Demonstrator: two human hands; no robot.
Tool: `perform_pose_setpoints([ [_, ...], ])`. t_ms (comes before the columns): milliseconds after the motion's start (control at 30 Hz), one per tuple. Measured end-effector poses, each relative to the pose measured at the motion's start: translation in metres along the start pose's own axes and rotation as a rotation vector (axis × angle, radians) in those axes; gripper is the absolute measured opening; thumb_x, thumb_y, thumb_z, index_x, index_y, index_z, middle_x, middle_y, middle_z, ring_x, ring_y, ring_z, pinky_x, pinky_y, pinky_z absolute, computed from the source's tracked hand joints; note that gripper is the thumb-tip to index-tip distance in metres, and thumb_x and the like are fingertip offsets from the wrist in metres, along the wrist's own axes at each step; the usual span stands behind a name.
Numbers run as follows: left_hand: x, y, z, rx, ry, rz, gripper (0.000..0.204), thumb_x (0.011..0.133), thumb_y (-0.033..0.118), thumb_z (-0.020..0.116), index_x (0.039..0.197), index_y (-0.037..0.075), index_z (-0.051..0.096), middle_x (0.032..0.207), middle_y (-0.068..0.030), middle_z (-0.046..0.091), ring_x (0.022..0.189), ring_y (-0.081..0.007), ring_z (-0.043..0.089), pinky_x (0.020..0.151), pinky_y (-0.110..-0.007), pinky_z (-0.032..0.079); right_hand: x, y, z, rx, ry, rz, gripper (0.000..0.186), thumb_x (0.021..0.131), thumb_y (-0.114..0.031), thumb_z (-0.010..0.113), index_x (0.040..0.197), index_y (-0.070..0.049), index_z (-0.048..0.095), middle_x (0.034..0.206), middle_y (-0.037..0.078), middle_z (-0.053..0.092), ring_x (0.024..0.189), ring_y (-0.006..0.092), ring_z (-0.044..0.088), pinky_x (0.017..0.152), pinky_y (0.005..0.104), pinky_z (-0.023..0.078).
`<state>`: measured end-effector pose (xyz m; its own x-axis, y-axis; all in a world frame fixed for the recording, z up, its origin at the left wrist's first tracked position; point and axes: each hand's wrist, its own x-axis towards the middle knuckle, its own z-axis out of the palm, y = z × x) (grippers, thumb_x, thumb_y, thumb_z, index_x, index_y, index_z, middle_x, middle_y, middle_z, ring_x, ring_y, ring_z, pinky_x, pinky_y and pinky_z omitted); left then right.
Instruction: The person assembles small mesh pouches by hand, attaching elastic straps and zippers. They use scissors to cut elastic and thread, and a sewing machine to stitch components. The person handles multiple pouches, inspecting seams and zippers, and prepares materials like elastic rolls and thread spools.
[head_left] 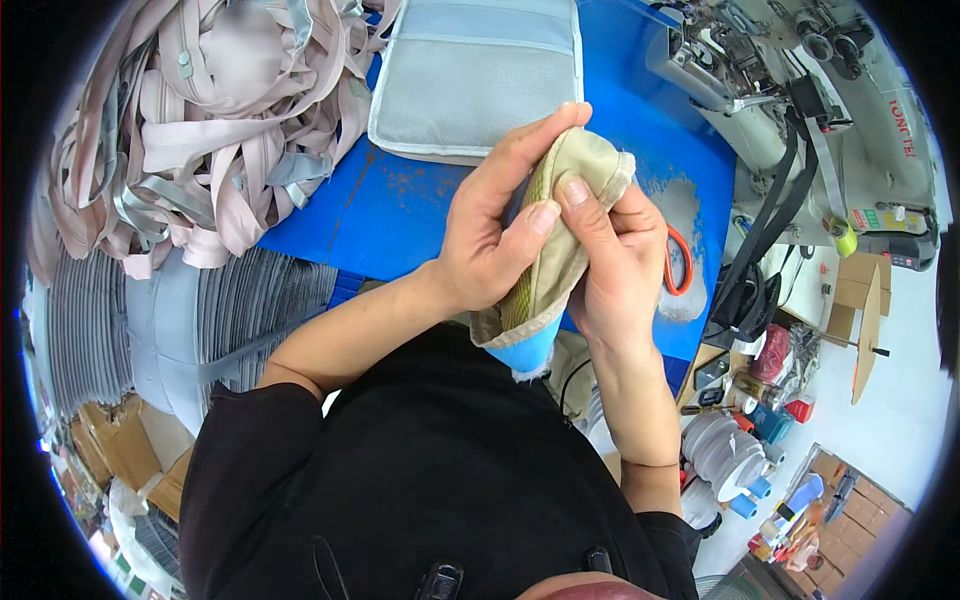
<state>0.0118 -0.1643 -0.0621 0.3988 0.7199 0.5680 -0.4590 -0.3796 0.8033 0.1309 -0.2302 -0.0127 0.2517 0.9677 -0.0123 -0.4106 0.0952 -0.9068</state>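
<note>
Both hands hold a khaki fabric piece (592, 165) with an olive mesh side and pale bound edges, folded and bent between them above the blue tabletop (410, 215). My left hand (485, 225) is wrapped round its left side, thumb pressed on the cloth. On the right, my right hand (620, 255) grips it with the thumb on its front; most of those fingers are hidden behind the fabric. A bright blue patch shows just below its lower edge; I cannot tell what it is. Beside my right hand lies an orange-red scissors handle (681, 262).
A grey padded case (480, 85) lies flat beyond my hands. Tangled pink zipper strips (220, 140) heap at the far left, above bundled grey panels (255, 310). A sewing machine (740, 120) stands at the right, with white thread spools (722, 455) lower down.
</note>
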Motion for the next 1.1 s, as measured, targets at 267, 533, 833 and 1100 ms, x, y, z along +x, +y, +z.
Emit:
perform_pose_setpoints([
  [267, -0.002, 0.001, -0.005, 0.023, -0.059, -0.035, 0.071, 0.104, 0.032, 0.049, 0.159, -0.007, 0.027, 0.162, -0.0250, 0.036, 0.145, -0.0265, 0.043, 0.120, -0.039, 0.032, 0.000, 0.000, 0.006, -0.001, 0.018, -0.022, 0.027, 0.098, -0.011, 0.072, 0.121, 0.002, 0.069, 0.106, 0.006, 0.074, 0.092, 0.0078, 0.068, 0.083, 0.0236, 0.053],
  [533, -0.001, 0.001, -0.005, 0.216, -0.017, 0.080, 0.069, 0.095, 0.023, 0.056, 0.154, -0.006, 0.039, 0.155, -0.0249, 0.045, 0.143, -0.0370, 0.046, 0.118, -0.043, 0.036, 0.010, -0.007, 0.002, -0.075, 0.005, 0.013, 0.022, 0.097, -0.011, 0.071, 0.114, 0.002, 0.070, 0.098, 0.007, 0.075, 0.084, 0.0079, 0.067, 0.076, 0.0243, 0.053],
  [833, 0.001, 0.003, -0.004, 0.288, -0.066, 0.078, 0.069, 0.099, 0.030, 0.053, 0.154, -0.009, 0.037, 0.159, -0.0245, 0.041, 0.146, -0.0317, 0.042, 0.120, -0.042, 0.031, 0.011, -0.012, 0.000, -0.138, 0.042, -0.025, 0.019, 0.095, -0.011, 0.070, 0.108, 0.003, 0.071, 0.092, 0.006, 0.074, 0.079, 0.0070, 0.065, 0.070, 0.0236, 0.051],
  [1100, 0.002, 0.006, -0.001, 0.405, -0.073, 0.133, 0.067, 0.089, 0.015, 0.061, 0.150, -0.008, 0.045, 0.153, -0.0268, 0.047, 0.139, -0.0392, 0.050, 0.116, -0.043, 0.040, 0.014, -0.020, -0.011, -0.197, 0.010, 0.043, 0.015, 0.092, -0.010, 0.071, 0.100, 0.002, 0.074, 0.087, 0.005, 0.074, 0.075, 0.0071, 0.065, 0.068, 0.0244, 0.051],
])
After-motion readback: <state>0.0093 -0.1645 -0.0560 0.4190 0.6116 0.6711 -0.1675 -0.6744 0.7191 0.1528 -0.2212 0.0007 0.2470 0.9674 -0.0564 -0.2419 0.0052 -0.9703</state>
